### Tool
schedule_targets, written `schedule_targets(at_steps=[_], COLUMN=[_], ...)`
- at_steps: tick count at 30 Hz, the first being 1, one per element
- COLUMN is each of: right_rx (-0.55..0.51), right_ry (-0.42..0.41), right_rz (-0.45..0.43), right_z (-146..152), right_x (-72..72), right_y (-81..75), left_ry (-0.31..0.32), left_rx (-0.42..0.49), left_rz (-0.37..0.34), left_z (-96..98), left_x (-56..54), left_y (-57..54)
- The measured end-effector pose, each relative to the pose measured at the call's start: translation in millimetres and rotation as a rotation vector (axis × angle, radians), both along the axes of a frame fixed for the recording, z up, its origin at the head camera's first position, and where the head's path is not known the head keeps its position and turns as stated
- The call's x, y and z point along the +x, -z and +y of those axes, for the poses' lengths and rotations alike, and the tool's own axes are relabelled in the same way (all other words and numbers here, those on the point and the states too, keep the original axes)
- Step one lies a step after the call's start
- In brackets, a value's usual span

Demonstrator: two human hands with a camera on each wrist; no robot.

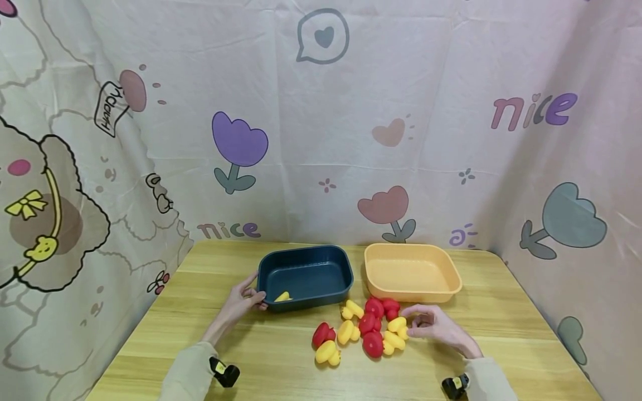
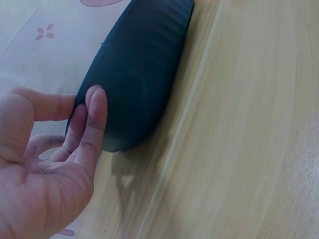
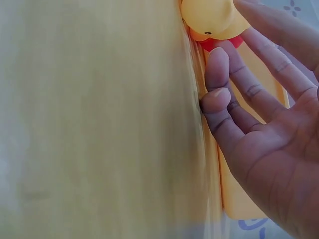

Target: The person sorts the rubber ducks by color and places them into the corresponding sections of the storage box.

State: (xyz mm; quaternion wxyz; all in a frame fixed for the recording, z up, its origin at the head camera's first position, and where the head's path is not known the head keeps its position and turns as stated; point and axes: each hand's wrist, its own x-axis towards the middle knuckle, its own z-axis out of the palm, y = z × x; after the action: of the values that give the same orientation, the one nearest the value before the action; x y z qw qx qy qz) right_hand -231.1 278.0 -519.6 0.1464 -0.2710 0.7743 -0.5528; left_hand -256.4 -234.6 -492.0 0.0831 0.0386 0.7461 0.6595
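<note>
My left hand [image 1: 244, 297] holds the near left corner of a dark blue plastic box [image 1: 306, 301]. Its fingers press the outer wall of the box [image 2: 139, 74] in the left wrist view. Inside that box lies a yellow toy duck [image 1: 283, 297]. Beside the right edge of a group of red and yellow toy ducks is my right hand [image 1: 435, 324], thumb and fingers parted. A yellow duck [image 1: 398, 324] sits at its fingertips, and the right wrist view shows this duck [image 3: 209, 17] close to the thumb. Whether they touch is unclear.
A light orange plastic box [image 1: 413, 292] stands to the right of the blue one at the back of the wooden table [image 1: 271, 362]. Several red ducks [image 1: 373, 344] and yellow ducks [image 1: 346, 332] lie close together before the boxes. A printed curtain [image 1: 311, 139] hangs behind.
</note>
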Motion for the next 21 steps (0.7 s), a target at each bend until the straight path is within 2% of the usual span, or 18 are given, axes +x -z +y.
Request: schedule_targets(at_steps=[13, 21], right_rx=[0.111, 0.115], right_ry=[0.041, 0.034], right_rz=[-0.007, -0.003], right_z=[-6.5, -8.4], right_x=[-1.9, -1.7], right_y=[-1.7, -2.6], left_ry=[0.007, 0.006], left_rx=[0.019, 0.019], left_rz=[-0.008, -0.004], left_z=[-0.6, -0.8], left_x=[0.4, 0.1], left_y=[0.1, 0.3])
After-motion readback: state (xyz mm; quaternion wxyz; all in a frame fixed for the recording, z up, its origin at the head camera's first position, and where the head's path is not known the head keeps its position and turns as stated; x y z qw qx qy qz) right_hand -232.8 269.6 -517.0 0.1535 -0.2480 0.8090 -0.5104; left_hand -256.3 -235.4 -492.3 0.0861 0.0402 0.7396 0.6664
